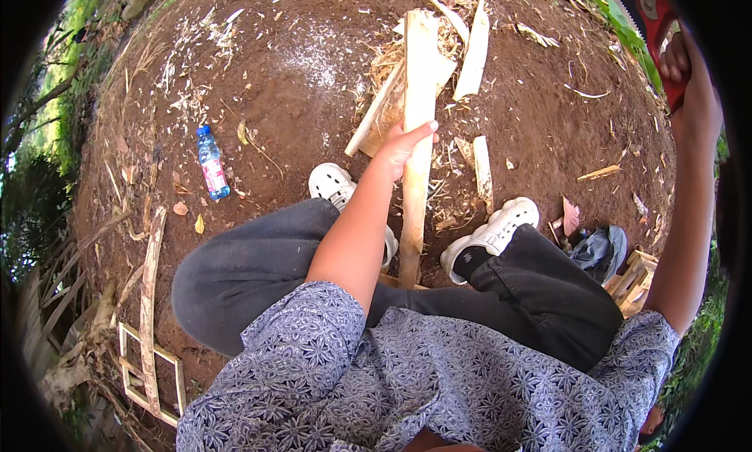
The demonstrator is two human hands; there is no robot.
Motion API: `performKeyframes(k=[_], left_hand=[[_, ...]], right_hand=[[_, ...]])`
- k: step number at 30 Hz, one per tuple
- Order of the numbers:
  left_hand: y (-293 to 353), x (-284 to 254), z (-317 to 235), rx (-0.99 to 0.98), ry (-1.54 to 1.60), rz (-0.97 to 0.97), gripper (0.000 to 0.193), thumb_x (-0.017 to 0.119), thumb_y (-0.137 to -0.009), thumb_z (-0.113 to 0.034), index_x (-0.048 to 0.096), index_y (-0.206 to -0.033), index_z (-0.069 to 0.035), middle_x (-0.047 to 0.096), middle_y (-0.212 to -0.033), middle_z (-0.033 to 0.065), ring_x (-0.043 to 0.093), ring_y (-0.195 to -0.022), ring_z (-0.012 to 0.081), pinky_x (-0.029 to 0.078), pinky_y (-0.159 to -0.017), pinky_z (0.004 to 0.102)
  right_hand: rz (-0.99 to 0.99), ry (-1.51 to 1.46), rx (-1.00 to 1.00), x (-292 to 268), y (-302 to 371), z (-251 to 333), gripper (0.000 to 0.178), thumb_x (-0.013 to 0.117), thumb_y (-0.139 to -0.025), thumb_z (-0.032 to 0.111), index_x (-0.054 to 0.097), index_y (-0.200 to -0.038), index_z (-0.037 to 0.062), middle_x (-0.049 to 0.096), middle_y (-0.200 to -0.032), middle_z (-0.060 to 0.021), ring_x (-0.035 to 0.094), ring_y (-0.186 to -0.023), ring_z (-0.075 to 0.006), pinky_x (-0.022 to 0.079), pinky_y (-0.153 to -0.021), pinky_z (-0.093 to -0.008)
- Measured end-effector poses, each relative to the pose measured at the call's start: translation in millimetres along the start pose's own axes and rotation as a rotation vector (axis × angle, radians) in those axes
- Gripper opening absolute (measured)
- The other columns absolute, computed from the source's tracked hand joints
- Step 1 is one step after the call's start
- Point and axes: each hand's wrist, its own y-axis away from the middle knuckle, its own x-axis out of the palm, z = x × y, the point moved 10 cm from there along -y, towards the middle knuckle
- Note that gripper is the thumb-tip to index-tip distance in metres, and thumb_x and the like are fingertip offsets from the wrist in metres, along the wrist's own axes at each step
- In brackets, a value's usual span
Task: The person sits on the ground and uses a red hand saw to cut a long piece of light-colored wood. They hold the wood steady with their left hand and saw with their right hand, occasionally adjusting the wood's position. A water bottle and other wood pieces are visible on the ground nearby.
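Note:
Between my legs stands a long pale wooden board [421, 68], tilted away from me. My left hand [401, 149] is wrapped round its middle, with the thumb across its face. My right hand [680, 72] is raised at the far upper right, closed round the red handle of a saw [655, 17]. Only a little of its dark, toothed blade shows before the picture's rim. Behind the board, a split piece of wood [380, 111] lies on the ground among shavings. The board's lower end is near my lap, and where it rests is partly hidden.
A blue-capped plastic bottle [211, 164] lies on brown soil at left. Loose wood pieces [474, 52] lie beyond the board. A wooden frame [178, 385] and a long strip [149, 295] are at lower left. By my right leg are a dark plastic bag [599, 252] and a wooden object [633, 283].

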Motion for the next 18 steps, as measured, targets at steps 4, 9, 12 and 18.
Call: performKeyframes(k=[4,9,12,18], left_hand=[[-4,-8,5,-0.055,0.048,-0.046,0.035,0.071,-0.094,-0.024,0.06,-0.122,-0.005,0.07,-0.102,0.0088,0.07,-0.094,0.0203,0.058,-0.077,0.0358],[1,27,-11,-0.049,0.12,-0.02,0.032,0.065,-0.097,-0.024,0.058,-0.121,-0.003,0.066,-0.1,0.0086,0.067,-0.079,0.0203,0.057,-0.069,0.035],[-2,19,-19,0.027,0.038,-0.142,0.022,0.061,-0.097,-0.02,0.055,-0.114,-0.006,0.062,-0.091,0.0058,0.06,-0.064,0.0157,0.051,-0.056,0.0312],[16,-1,-29,0.191,-0.076,-0.389,0.017,0.059,-0.098,-0.019,0.053,-0.107,-0.006,0.054,-0.076,0.0017,0.048,-0.049,0.0112,0.04,-0.043,0.0286]], right_hand=[[0.022,-0.112,0.09,42,3,-24,0.016,0.057,-0.107,0.013,0.059,-0.097,0.0003,0.039,-0.075,0.0016,0.04,-0.066,-0.0072,0.037,-0.065,-0.0265],[0.07,-0.151,0.03,56,-10,-29,0.016,0.056,-0.105,0.013,0.063,-0.11,-0.0019,0.048,-0.077,0.0004,0.044,-0.062,-0.006,0.039,-0.058,-0.0242],[-0.017,-0.04,-0.013,79,-16,-3,0.027,0.052,-0.102,0.008,0.059,-0.125,-0.0043,0.059,-0.074,-0.0065,0.049,-0.05,-0.0072,0.039,-0.043,-0.0209],[0.141,-0.207,0.05,110,-6,-15,0.036,0.054,-0.102,0.011,0.058,-0.132,-0.0073,0.063,-0.065,-0.0065,0.059,-0.061,-0.0098,0.046,-0.055,-0.0227]])
